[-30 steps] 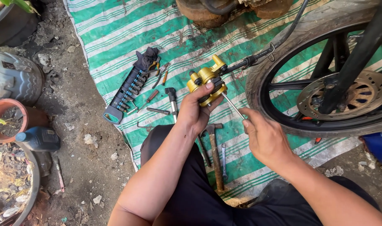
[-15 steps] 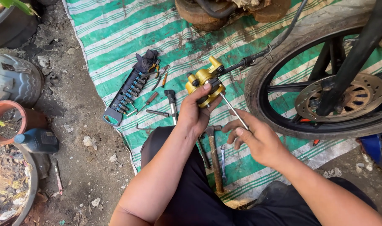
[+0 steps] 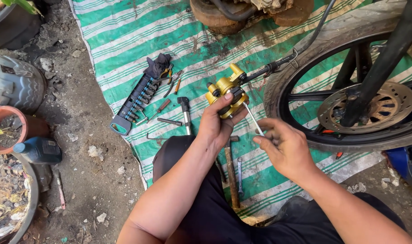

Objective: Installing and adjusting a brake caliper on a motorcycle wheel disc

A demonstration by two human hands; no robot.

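Gripped tight in the left hand [image 3: 219, 126]: a yellow brake part [image 3: 226, 92], sticking out above the fingers. Pinched in the right hand [image 3: 285, 149]: a thin metal tool [image 3: 253, 119], tip touching the part, beside the wheel [image 3: 350, 86].

Left hand [image 3: 219, 124] fingers curled, gripping; right hand [image 3: 285, 147] pinching.

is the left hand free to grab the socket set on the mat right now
Probably not as things stand. The left hand is wrapped around the gold brake caliper, so it is occupied. The socket set lies in the open on the striped mat off to its left, with nothing covering it.
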